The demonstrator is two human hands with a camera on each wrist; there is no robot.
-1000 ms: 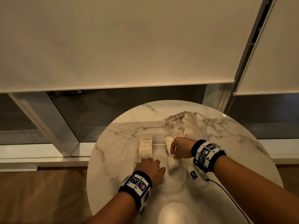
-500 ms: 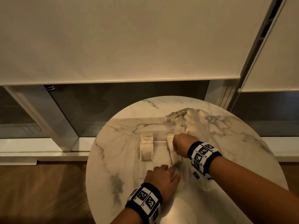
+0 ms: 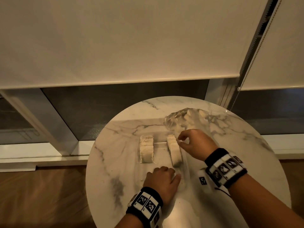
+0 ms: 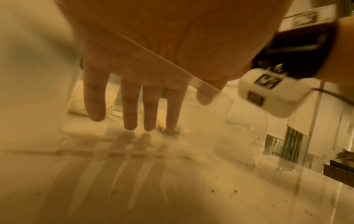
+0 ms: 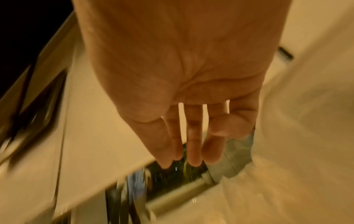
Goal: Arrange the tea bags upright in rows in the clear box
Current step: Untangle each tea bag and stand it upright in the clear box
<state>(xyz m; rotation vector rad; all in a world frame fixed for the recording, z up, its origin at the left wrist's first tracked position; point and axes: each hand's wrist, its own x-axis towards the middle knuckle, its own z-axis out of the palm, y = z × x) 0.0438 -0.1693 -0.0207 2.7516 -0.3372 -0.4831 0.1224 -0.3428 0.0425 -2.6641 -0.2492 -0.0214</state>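
Our left hand (image 3: 162, 179) rests over the near rim of the clear box (image 3: 185, 163), fingers straight and holding nothing. Our right hand (image 3: 195, 143) hovers beside the box's right wall, fingers loosely extended and empty in the wrist view. Inside the box two rows of tea bags stand upright: the left row (image 3: 146, 151) and the right row (image 3: 174, 151), with an open lane between them. A crumpled clear bag (image 3: 179, 118) lies beyond, toward the round marble surface's (image 3: 115, 162) far edge.

I see the clear box (image 3: 162, 146) lying flat on the desk (image 3: 115, 170). Two rows of pale tea bags stand upright inside: left row (image 3: 146, 151), right row (image 3: 174, 150), well apart.
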